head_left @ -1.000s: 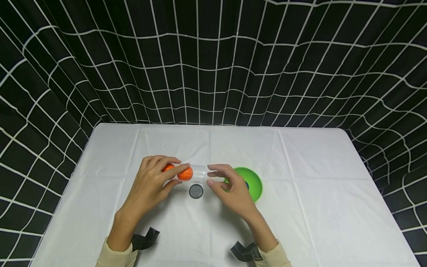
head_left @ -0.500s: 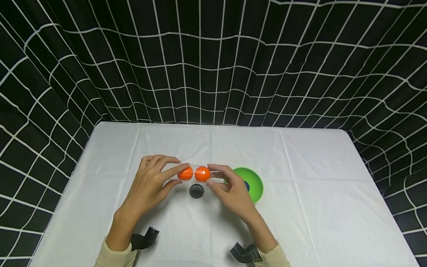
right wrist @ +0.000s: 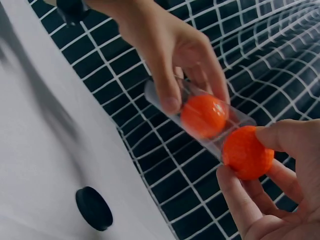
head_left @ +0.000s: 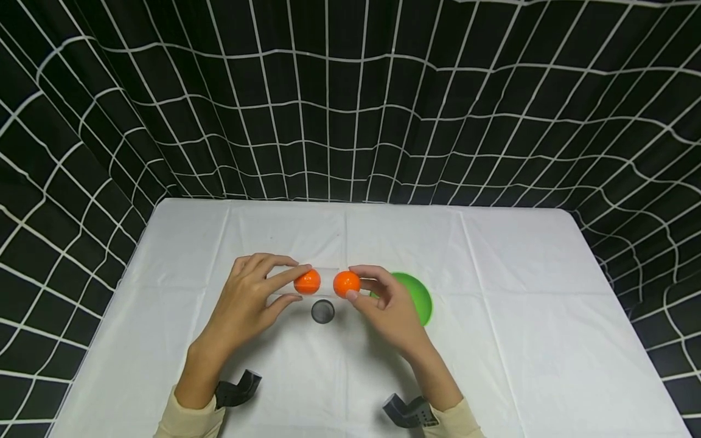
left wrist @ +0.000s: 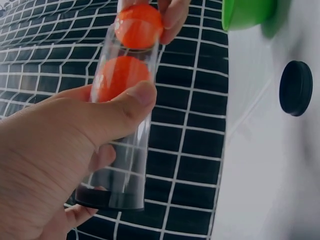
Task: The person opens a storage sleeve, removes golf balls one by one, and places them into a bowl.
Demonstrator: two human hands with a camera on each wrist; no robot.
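Tube of clear, cylindrical plastic (head_left: 327, 281) sits in the left hand's (head_left: 249, 292) grip, with one round orange ball (head_left: 308, 281) inside. At the tube's mouth, the right hand (head_left: 390, 305) pinches a second round orange ball (head_left: 347, 283), seemingly mostly outside. A round dark cap (head_left: 323, 311) lies on the tube's near side, a round green bowl (head_left: 421, 298) to its right. Uncapping looks done; moving the balls looks only partway.

Black, white-gridded drapery (head_left: 378, 131), hung from nine through twelve to three o'clock. White-covered table (head_left: 547, 340), placed at six.
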